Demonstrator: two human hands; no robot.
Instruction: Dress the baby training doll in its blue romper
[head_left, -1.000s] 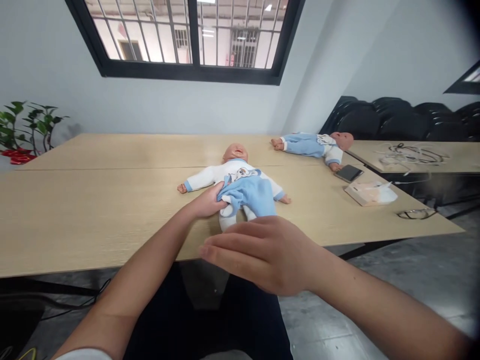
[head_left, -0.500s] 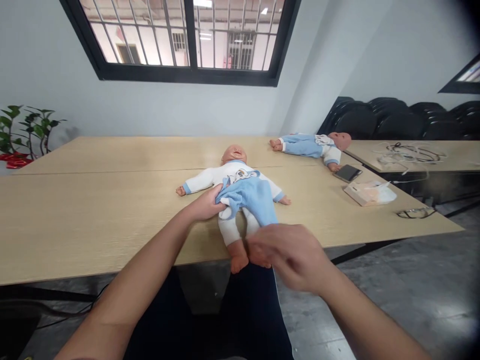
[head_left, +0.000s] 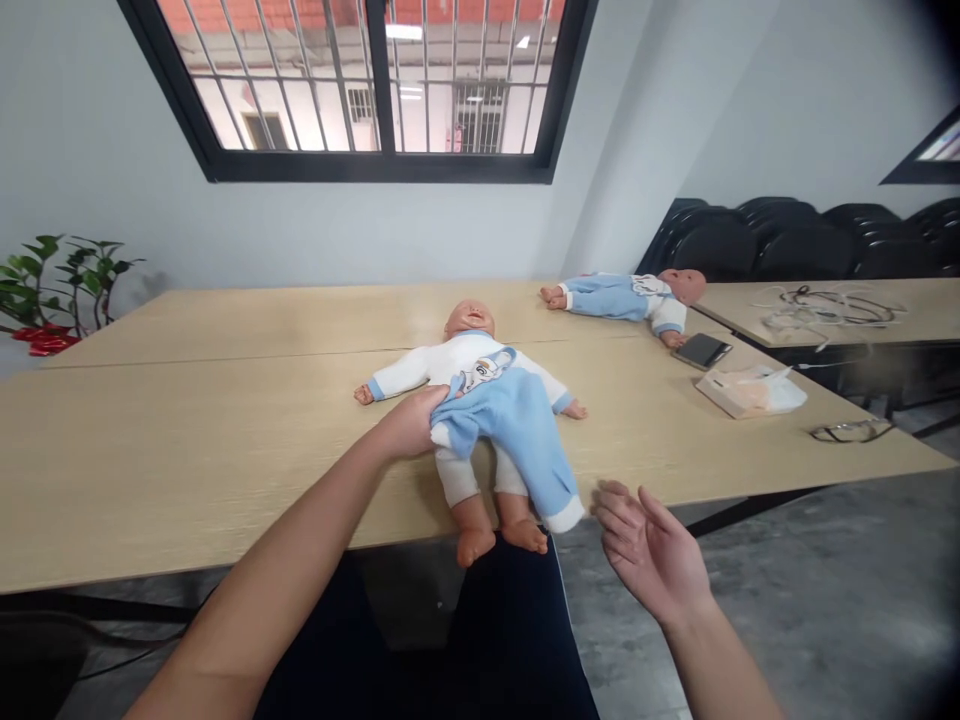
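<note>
A baby doll (head_left: 471, 318) lies on its back at the table's front edge, dressed in a white top with blue cuffs and white leggings. Its bare feet stick out past the edge. Blue overalls (head_left: 517, 410) with a cartoon print and white leg cuffs are spread over its belly and legs. My left hand (head_left: 415, 420) is closed on the left side of the overalls, the fingers partly hidden by the cloth. Just right of the loose trouser leg, my right hand (head_left: 651, 550) hangs palm up with nothing in it, its fingers apart and slightly curled.
On the wooden table (head_left: 225, 440), a second doll (head_left: 619, 297) in blue overalls lies at the back right. Near it are a dark phone (head_left: 703, 350), a tissue pack (head_left: 750, 390) and glasses (head_left: 851, 431). Cables (head_left: 832, 308) lie farther right, and a potted plant (head_left: 60, 285) stands at the left.
My right hand has moved right, away from the doll's feet, and turned palm up. The right trouser leg now lies stretched out toward it. My left hand keeps its hold.
</note>
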